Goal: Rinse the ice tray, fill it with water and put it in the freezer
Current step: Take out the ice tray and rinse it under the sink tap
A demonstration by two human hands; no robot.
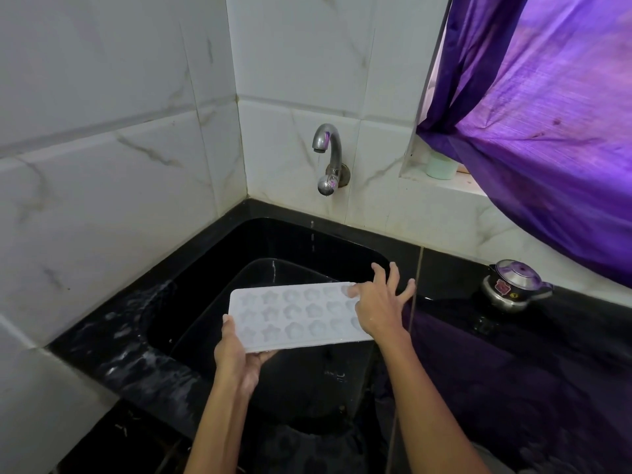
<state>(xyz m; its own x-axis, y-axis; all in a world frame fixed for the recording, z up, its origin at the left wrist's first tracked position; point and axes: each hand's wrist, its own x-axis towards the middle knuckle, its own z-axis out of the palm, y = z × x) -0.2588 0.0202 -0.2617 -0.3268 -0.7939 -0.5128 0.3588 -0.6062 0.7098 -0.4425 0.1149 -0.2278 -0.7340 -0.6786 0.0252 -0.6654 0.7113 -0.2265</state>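
Head view
Ice tray: the white ice tray [297,314] with flower- and star-shaped cups is held level over the black sink [205,285], cups facing up, in front of and below the tap.
Left hand: the left hand [239,354] grips the tray's near left corner, thumb on the top face, the other fingers curled underneath.
Right hand: the right hand [379,306] lies over the tray's right end; its fingers [393,278] are spread wide and lifted past the far edge, with only the thumb and heel of the hand touching the tray, closed on nothing.
Tap: the chrome tap [326,145] stands out from the tiled wall above the sink; a few drops hang in the air under its spout.
Sink surroundings: the black counter [113,340] left of the sink is wet.
Right side: a small steel pot with a lid [513,285] stands on the counter, well apart from the tray.
Window: a purple curtain [547,114] hangs over the ledge, partly hiding a pale green cup [441,165] that stands there.
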